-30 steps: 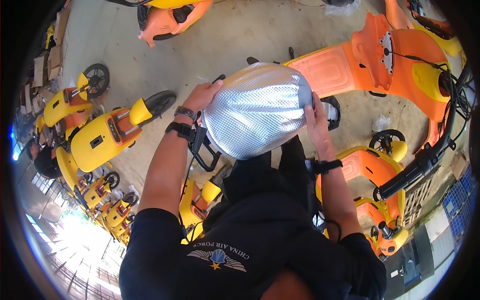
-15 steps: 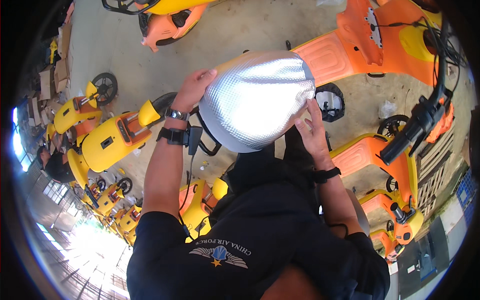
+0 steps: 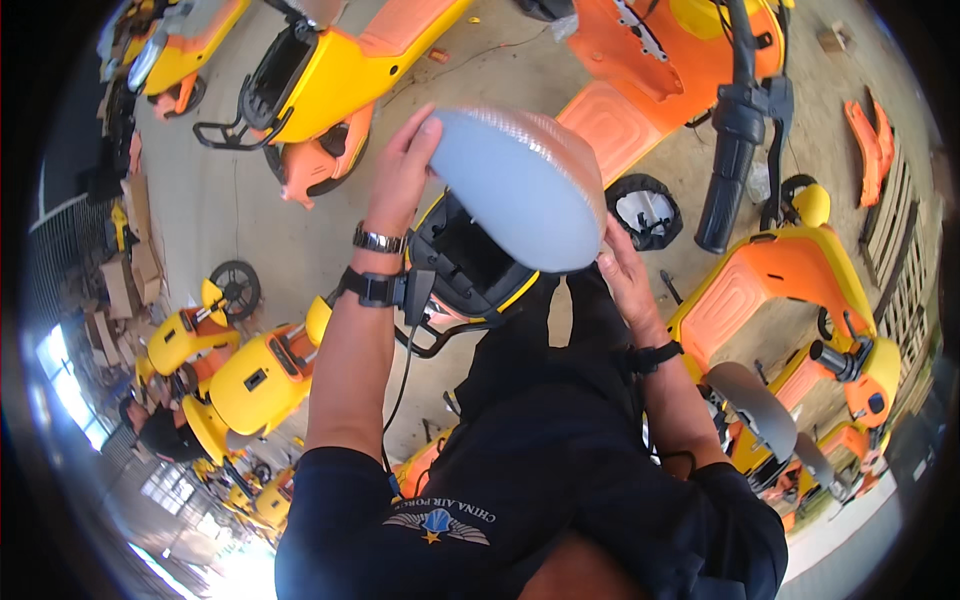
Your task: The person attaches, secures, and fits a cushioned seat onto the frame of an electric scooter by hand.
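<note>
A scooter seat [image 3: 515,185], with a silver dimpled top and a smooth grey side, is held tilted in front of me over a yellow and orange scooter. My left hand [image 3: 402,170] grips its left end, thumb at the upper edge. At the lower right end, my right hand [image 3: 628,275] is closed against the rim, its fingertips partly hidden. Below the seat, the black storage bin [image 3: 465,262] of the scooter shows uncovered, with a black rear rack [image 3: 440,340] beside it. The orange footboard [image 3: 615,125] extends to the upper right.
A handlebar with a black grip [image 3: 730,165] juts in at the right. Beside the footboard lies a black tub [image 3: 645,210] on the floor. Other scooters stand at left, top and right, one with a grey seat [image 3: 755,405]. A person [image 3: 165,430] in dark clothes is at far left.
The seat has tilted so that its grey side faces me instead of the bright silver top. The storage bin has come into view. My view has shifted, and both hands keep their hold.
</note>
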`<state>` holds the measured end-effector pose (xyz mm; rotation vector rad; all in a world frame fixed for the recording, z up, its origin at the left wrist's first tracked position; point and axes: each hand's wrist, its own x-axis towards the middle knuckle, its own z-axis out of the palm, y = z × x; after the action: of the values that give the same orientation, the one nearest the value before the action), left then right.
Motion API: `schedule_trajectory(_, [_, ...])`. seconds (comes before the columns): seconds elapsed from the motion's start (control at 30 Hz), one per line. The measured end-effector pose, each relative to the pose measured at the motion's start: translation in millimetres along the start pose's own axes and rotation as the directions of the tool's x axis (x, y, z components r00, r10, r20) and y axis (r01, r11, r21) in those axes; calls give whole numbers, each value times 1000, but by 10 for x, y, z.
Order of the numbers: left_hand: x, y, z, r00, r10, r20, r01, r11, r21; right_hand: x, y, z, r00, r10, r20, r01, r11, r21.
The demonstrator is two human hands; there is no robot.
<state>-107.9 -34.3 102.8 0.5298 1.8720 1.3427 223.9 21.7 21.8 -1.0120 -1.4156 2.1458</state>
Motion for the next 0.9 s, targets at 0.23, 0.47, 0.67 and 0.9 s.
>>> schedule_trajectory(0.23, [454,195,309,971,110,211,-165,951,260,118,8,-69,996,-6,-90,-1,997,-73])
schedule_trajectory(0.47, [412,94,322,987,65,145,-89,982,165,123,-338,215,918,-256,-302,63,847,-527])
schedule_trajectory(0.67, [-130,-177,435,957,-137,257,181,971,-159,77,-584,254,874,-385,-296,27,647,-762])
schedule_trajectory(0.9, [-441,-190,651,964,50,261,-27,996,-91,109,-819,218,877,-465,-118,107,430,-897])
